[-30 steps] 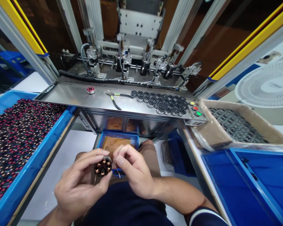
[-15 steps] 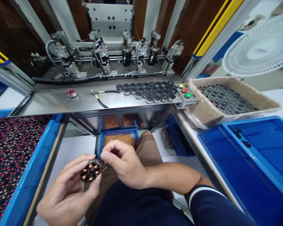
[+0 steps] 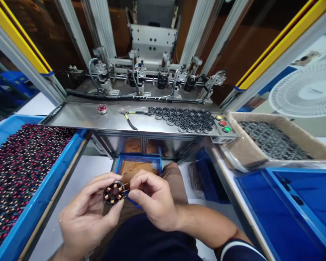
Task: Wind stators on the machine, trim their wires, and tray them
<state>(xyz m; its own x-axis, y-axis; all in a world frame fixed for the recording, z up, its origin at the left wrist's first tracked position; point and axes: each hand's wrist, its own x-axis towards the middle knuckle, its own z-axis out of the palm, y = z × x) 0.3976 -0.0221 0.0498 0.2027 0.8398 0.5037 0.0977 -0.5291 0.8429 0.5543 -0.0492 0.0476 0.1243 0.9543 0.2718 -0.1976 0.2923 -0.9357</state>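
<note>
My left hand is closed round a small round stator wound with copper coils, gripping it by its rim over my lap. My right hand sits right beside it, with thumb and forefinger pinched on a thin copper wire end at the stator's right edge. Both hands hover above a small blue tray that holds brown scraps.
A blue bin of wound stators lies at left. On the steel shelf lie a red stator, cutters, several bare black cores and coloured buttons. A cardboard box of cores and blue bins stand right.
The right hand had drawn slightly away from the stator and has come back to pinch the wire at its edge. My head swung right, then back to centre.
</note>
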